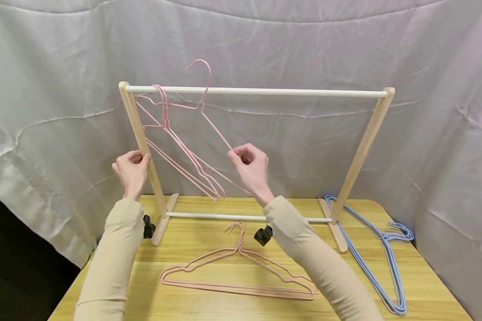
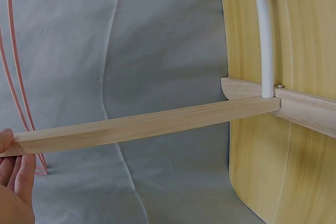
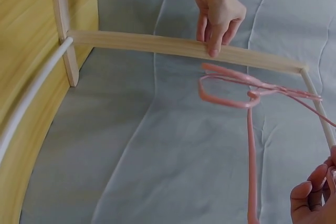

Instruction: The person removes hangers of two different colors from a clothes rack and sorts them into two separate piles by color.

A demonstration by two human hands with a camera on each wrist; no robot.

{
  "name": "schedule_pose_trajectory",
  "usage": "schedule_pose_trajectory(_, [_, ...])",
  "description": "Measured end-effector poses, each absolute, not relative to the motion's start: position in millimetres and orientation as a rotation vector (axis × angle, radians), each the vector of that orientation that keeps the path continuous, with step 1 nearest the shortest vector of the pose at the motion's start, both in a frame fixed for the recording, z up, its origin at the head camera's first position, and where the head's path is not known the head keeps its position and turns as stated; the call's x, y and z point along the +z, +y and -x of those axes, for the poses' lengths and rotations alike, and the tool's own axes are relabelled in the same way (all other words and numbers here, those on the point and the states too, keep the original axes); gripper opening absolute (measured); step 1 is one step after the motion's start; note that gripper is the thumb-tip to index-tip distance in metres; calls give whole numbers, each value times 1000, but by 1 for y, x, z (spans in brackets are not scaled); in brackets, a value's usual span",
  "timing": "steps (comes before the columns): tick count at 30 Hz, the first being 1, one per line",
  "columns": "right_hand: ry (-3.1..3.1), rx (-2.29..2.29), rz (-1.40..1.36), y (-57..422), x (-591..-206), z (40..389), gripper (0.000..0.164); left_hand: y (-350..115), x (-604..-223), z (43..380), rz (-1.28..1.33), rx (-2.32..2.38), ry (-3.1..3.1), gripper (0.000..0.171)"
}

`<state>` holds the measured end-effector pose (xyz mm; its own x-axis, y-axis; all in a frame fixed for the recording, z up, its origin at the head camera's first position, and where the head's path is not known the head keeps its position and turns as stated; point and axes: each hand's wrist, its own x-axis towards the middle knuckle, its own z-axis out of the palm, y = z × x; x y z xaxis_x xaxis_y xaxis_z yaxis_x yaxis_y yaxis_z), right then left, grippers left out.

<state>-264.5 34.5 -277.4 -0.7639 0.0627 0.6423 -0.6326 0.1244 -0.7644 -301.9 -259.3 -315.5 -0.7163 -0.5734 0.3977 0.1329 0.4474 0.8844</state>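
My left hand (image 1: 130, 174) pinches the left wooden post (image 1: 155, 187) of a small clothes rack, thumb on one side and fingers on the other. A thin pink clothes hanger (image 1: 217, 129) is in my right hand (image 1: 254, 171), pinched at its right shoulder. Its hook rises above the white top rail (image 1: 285, 92), with the hook's tip pointing left. Just left of it, a pair of pink hangers (image 1: 172, 131) hang by their hooks near the rail's left end. In the right wrist view, the hanging hangers (image 3: 226, 100) overlap one another.
Two more pink hangers (image 1: 239, 246) lie stacked on the wooden table (image 1: 209, 307) in front of the rack. Several blue hangers (image 1: 390, 263) lie by the rack's right post (image 1: 362, 156). A white lower bar (image 1: 217, 216) joins the rack's feet. Grey curtain (image 1: 305, 53) hangs behind.
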Motion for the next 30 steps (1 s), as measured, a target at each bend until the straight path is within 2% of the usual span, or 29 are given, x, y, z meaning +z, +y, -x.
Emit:
schedule_pose_trajectory(14, [-1848, 1724, -477, 72, -299, 250, 9, -259, -315, 302, -372, -1310, -2011, 29])
schedule_pose_trajectory(30, [-1931, 1602, -434, 120, -342, 238, 6, -258, -315, 302, -385, -1306, -2015, 29])
